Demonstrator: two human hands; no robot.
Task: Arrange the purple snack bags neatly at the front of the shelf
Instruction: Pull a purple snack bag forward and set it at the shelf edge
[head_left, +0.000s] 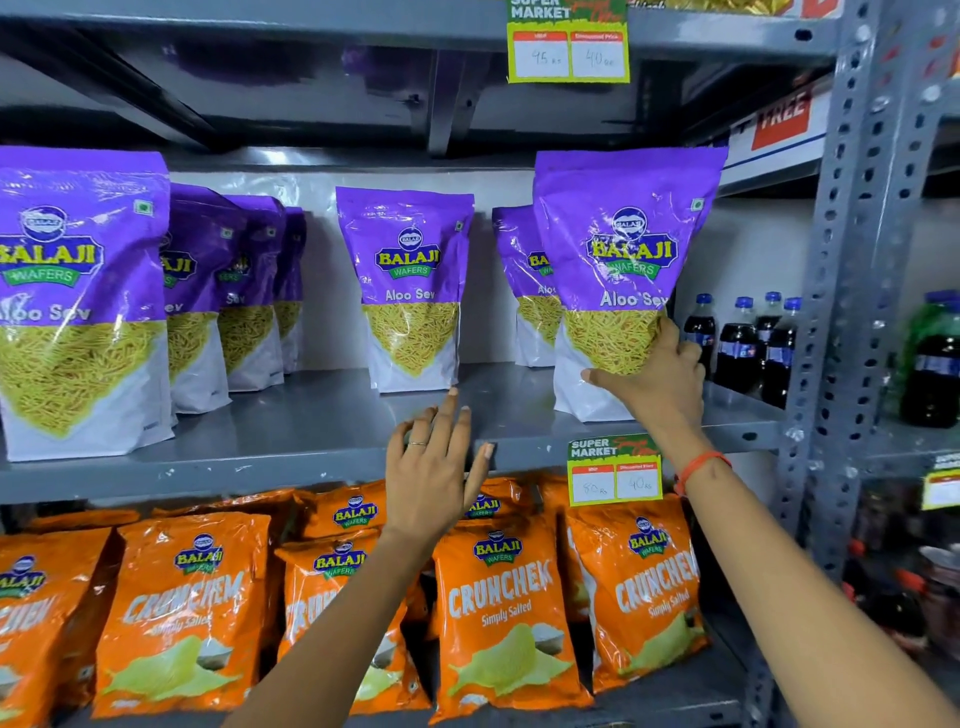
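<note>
Purple Aloo Sev snack bags stand on the grey middle shelf (322, 415). My right hand (657, 374) grips the lower right corner of the front right bag (623, 249), which stands upright near the shelf's front edge. Another purple bag (519, 280) is half hidden behind it. A single bag (410, 280) stands at the middle, set back. At the left, a large front bag (78, 291) has a row of several bags (218, 291) behind it. My left hand (436, 467) hovers open at the shelf's front edge, just below the middle bag, touching nothing.
Orange Crunchex chip bags (498, 608) fill the shelf below. Dark cola bottles (743, 343) stand right of the purple bags. A green price tag (615, 470) hangs from the shelf edge, another (569, 44) from the shelf above. A perforated steel upright (841, 291) bounds the right side.
</note>
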